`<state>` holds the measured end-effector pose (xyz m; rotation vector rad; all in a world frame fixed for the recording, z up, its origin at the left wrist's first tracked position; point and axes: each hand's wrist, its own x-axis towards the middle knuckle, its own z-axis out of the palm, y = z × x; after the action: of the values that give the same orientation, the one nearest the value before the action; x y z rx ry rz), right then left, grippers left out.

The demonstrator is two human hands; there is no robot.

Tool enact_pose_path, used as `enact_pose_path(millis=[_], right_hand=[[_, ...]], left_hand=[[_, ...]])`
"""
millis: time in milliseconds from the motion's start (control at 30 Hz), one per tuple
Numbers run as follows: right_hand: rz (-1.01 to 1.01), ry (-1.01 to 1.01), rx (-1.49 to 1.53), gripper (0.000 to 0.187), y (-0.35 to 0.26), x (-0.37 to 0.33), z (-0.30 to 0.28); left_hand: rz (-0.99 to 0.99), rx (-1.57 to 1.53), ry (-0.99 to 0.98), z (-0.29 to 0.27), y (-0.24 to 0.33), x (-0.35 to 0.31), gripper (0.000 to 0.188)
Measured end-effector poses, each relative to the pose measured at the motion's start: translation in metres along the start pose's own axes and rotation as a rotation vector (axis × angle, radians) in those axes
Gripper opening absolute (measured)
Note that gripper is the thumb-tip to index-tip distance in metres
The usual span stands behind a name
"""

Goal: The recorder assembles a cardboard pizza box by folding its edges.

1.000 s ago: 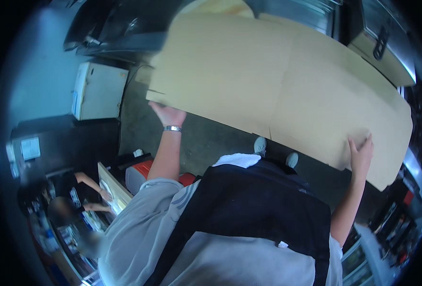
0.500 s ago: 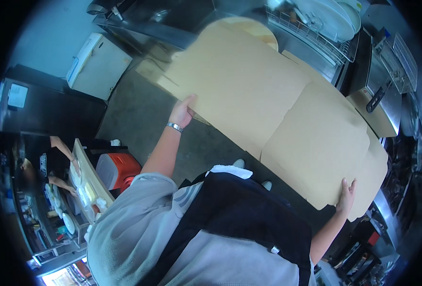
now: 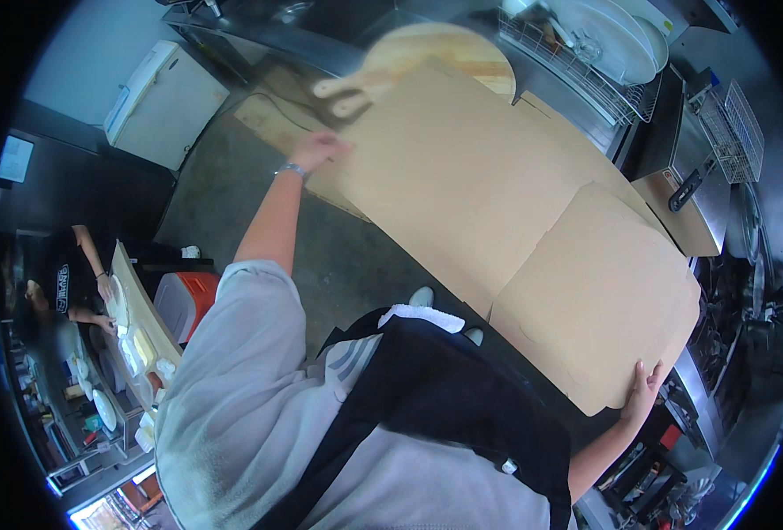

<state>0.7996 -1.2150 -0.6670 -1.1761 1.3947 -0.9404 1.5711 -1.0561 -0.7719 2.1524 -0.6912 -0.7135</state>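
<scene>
I hold a large flattened brown cardboard box [image 3: 497,203] out in front of me over the floor. My left hand [image 3: 319,148], with a bracelet at the wrist, grips its far left edge. My right hand [image 3: 643,391] grips the lower right corner of the cardboard. The sheet runs slanted from upper left to lower right and hides much of the floor. My grey sleeves and black apron [image 3: 427,415] fill the lower part of the view.
A round wooden board [image 3: 449,49] lies beyond the cardboard. A dish rack with plates [image 3: 599,44] and steel equipment [image 3: 696,168] stand at the right. A white chest [image 3: 163,102] sits upper left. Another person [image 3: 64,283] works at a counter with dishes [image 3: 135,344] by an orange cooler [image 3: 195,300].
The cardboard has swung lower and away from me, turning more slanted. My left hand reached farther up and forward, my right hand dropped lower right.
</scene>
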Motion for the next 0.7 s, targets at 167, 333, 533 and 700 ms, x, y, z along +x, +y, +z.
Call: enact_pose_path(millis=[167, 333, 533, 700], right_hand=[[-0.095, -0.003, -0.034, 0.052, -0.028, -0.021, 0.008], [-0.113, 0.0, -0.027, 0.048, -0.053, -0.03, 0.017], [-0.207, -0.016, -0.13, 0.039, -0.094, -0.03, 0.039], [-0.277, -0.171, -0.255, 0.048, -0.153, -0.011, 0.065]], left_hand=[[0.059, 0.129, 0.04, 0.017, 0.008, 0.008, 0.042], [0.165, 0.188, 0.11, 0.025, 0.006, 0.008, 0.037], [0.192, 0.408, 0.216, 0.021, 0.026, -0.009, 0.038], [-0.065, 0.066, -0.253, 0.003, 0.031, -0.02, 0.049]])
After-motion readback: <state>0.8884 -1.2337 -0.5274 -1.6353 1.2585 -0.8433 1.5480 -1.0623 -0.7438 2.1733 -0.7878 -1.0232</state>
